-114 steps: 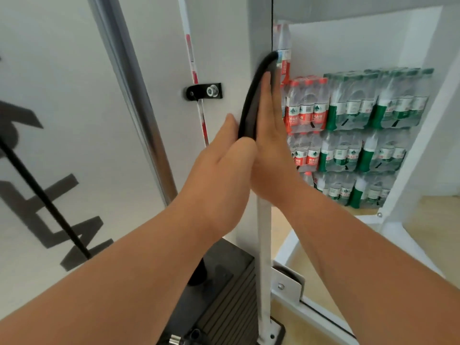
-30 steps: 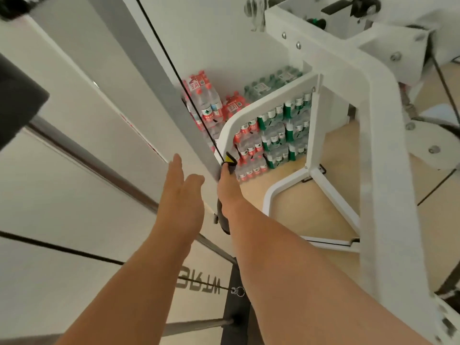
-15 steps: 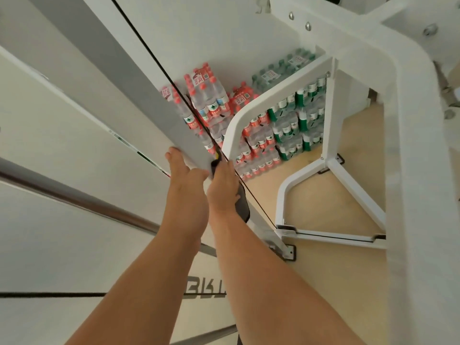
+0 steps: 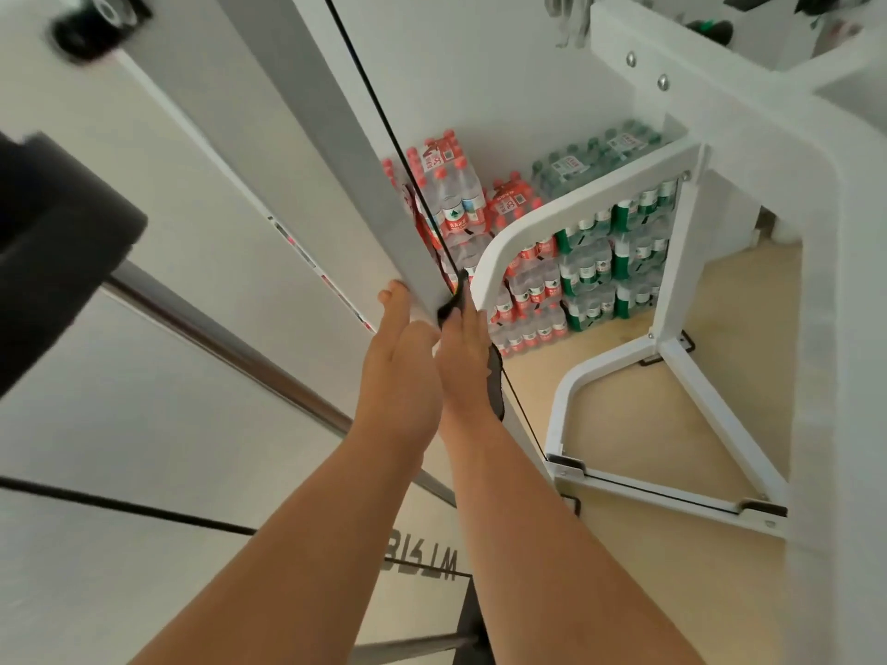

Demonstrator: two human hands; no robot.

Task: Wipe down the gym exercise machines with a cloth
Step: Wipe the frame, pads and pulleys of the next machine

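Presses the left hand [image 4: 398,357] flat, fingers straight, against the left face of the grey post [image 4: 365,184], with nothing in it. Lays the right hand [image 4: 463,350], fingers also straight, over the black cloth [image 4: 494,381], pinning it to the post's right edge beside the thin black cable [image 4: 379,112]. Beyond, shows stacked packs of water bottles [image 4: 576,266] behind a white frame [image 4: 672,367].

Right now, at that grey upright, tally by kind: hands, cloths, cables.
Hands: 2, left hand and right hand
Cloths: 1, dark cloth under the right hand
Cables along the grey upright: 1, black cable
Total: 4
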